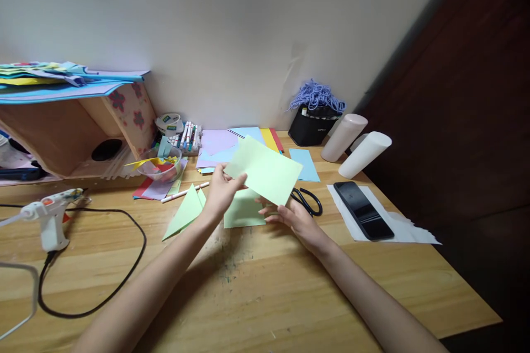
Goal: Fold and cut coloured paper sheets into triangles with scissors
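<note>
A pale green sheet of paper (267,168) is held up above the table, tilted, between both hands. My left hand (223,190) pinches its left edge, thumb on top. At its lower right corner, my right hand (293,220) grips it with the thumb near the edge and the fingers beneath. Below it, another green sheet (244,212) lies flat on the wood. Folded green paper triangles (185,212) rest to the left of my left hand. Black-handled scissors (311,202) lie just behind my right hand, their blades hidden.
A glue gun (53,215) with a looping black cord sits at left. Behind are a tub of paper scraps (159,165), markers (190,137), coloured paper (213,146) and a black holder with yarn (313,127). At right are two white cylinders (365,154) and a phone (363,209).
</note>
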The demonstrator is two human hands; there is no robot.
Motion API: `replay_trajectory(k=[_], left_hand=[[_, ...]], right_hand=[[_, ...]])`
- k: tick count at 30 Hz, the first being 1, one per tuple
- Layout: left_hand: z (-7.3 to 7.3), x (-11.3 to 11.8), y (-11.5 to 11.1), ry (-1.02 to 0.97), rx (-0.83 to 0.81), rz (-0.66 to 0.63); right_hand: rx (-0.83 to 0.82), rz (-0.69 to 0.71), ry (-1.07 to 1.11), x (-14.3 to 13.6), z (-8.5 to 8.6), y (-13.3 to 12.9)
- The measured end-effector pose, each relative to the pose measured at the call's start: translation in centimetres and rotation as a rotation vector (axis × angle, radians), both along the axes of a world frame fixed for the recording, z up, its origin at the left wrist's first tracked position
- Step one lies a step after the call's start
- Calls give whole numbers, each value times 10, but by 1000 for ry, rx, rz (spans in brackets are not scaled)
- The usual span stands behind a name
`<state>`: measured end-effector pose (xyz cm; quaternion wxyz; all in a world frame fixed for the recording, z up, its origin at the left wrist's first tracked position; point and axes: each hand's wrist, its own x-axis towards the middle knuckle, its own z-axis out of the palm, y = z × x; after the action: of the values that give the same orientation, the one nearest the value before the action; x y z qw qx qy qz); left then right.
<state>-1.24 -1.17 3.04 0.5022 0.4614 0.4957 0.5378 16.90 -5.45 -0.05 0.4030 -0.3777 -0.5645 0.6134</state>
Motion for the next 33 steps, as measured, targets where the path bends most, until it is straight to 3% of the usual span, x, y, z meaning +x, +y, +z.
replay_trajectory(k=[4,8,10,12,15,18,20,23,26,29,33], left_hand=[[-4,13,-13,-7,-101,-119],[2,6,-13,50,-195,-287],[6,-4,-9,84,-202,-308],[8,-12,-5,127,-205,-320],[4,-16,-5,225,-268,-506],[-8,-7,-12,296,-302,-694],[-18,1,-17,308,-328,-662],[-33,10,-19,252,-381,-449],[-42,12,-17,119,-426,-390],[-42,12,-16,-125,-455,-475],[-37,14,-16,-323,-437,-483]], right_hand=[[-44,-291,24,6,-11,9],[-24,-440,-27,23,-14,22],[-23,-393,-115,33,-6,23],[-90,-206,-236,41,4,22],[-165,50,-378,48,12,20],[-124,-26,-389,46,6,22],[-103,-198,-320,42,-3,25],[-95,-352,-194,32,-14,26],[47,-328,-223,21,-18,19],[352,-305,-448,15,-16,9],[719,-145,-715,13,-11,3]])
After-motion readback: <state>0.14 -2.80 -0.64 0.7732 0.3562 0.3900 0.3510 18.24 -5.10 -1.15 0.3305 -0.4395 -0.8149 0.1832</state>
